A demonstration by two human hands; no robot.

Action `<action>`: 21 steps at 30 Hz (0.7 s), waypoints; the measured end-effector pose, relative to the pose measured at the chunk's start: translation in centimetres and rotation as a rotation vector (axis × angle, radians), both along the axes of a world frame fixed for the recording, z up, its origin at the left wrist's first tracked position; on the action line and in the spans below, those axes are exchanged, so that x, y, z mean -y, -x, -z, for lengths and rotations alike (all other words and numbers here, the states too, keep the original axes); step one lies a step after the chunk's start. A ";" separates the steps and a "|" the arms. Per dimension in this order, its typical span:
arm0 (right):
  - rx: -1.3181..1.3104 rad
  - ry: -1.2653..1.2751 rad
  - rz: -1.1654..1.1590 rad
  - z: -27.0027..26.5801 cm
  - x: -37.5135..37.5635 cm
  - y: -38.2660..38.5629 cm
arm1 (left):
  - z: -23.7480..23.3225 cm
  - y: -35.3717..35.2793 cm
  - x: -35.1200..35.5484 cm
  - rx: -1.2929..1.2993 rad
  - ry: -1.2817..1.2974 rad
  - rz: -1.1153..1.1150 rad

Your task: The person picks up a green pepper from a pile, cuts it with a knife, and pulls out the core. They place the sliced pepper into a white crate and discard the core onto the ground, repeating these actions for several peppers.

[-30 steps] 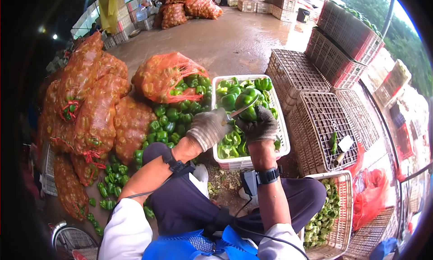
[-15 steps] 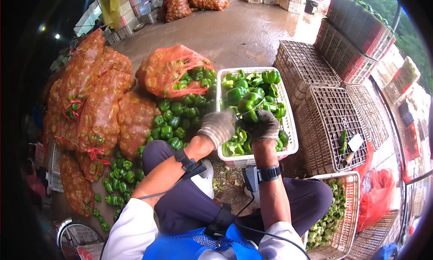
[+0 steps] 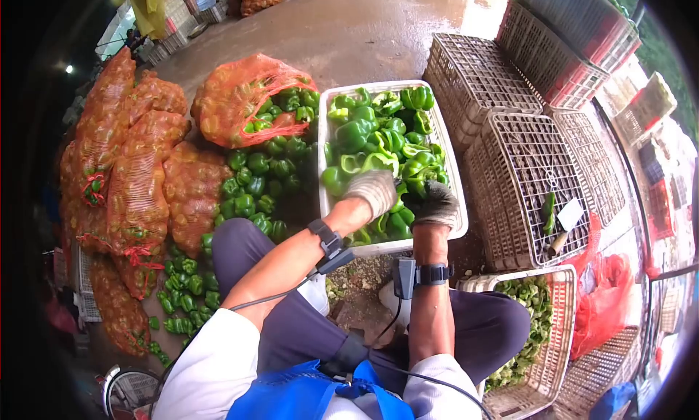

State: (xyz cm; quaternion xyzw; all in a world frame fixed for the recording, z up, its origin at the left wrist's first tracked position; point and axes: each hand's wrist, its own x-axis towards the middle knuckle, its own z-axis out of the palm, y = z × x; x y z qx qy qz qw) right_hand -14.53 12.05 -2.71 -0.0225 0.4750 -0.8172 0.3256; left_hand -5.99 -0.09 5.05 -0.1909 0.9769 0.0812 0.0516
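My left hand, in a grey knit glove blurred by motion, is closed over the near part of a white crate. A thin knife showed in its grip half a second ago; the blade is hard to make out now. My right hand, in a glove with dark fingers, is beside it at the crate's near right, its fingers curled round a green bell pepper that is mostly hidden. Whole and cut-open green bell peppers fill the crate, some showing pale insides.
Loose peppers lie left of the crate, by an opened red mesh sack. Full sacks are stacked farther left. Slatted crates stand at right, one bearing a wooden-handled tool. A crate of green trimmings sits by my right knee.
The view has shifted, so the crate appears farther left. The large pepper raised between my hands is no longer held up there, and both hands are lower over the crate's contents.
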 end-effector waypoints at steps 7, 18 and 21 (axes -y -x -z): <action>-0.059 0.056 -0.132 1.2 0.3 0.0 | 5.2 1.6 3.4 0.065 -0.270 -0.198; 0.081 0.385 -0.154 -2.5 -0.4 -1.0 | -1.8 -2.4 3.4 -0.582 -1.271 -0.275; -0.210 0.300 -0.234 -4.5 -0.2 -2.3 | -7.2 -4.9 1.6 -0.613 -1.526 -0.370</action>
